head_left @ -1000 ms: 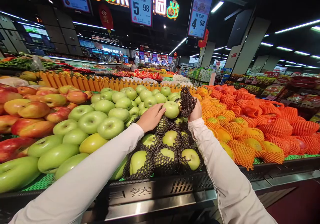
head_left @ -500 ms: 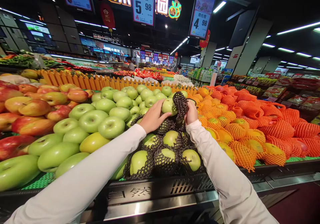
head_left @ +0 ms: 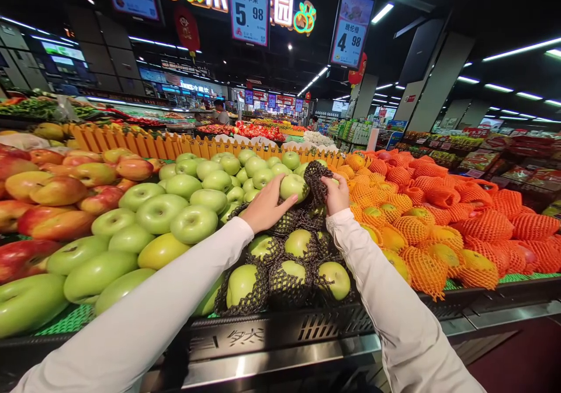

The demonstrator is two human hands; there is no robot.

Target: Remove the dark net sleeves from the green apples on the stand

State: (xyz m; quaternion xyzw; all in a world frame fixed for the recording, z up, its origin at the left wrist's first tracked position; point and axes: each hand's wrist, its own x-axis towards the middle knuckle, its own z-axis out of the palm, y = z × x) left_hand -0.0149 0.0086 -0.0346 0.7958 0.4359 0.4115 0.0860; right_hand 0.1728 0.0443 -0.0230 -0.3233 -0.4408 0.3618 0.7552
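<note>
My left hand [head_left: 265, 207] is wrapped round the side of a green apple [head_left: 293, 188], thumb toward me. At the apple's right side, my right hand [head_left: 337, 194] pinches a black foam net sleeve [head_left: 316, 178]. The net is bunched up and covers at most the apple's right edge; its opening is hard to make out. Just below my hands sit several green apples in black nets, such as one netted apple [head_left: 335, 280] at the front. Bare green apples [head_left: 194, 223] are piled to the left of my left hand.
Red-yellow apples [head_left: 59, 188] lie at the far left. To the right are oranges in orange nets [head_left: 427, 270] and fruit in red nets [head_left: 486, 229]. A black crate edge [head_left: 280, 328] runs along the front, and a low orange picket fence [head_left: 144, 144] stands behind.
My right hand's fingers have shifted slightly on the black net, and the apple in my left hand is turned a little. The view has moved very slightly.
</note>
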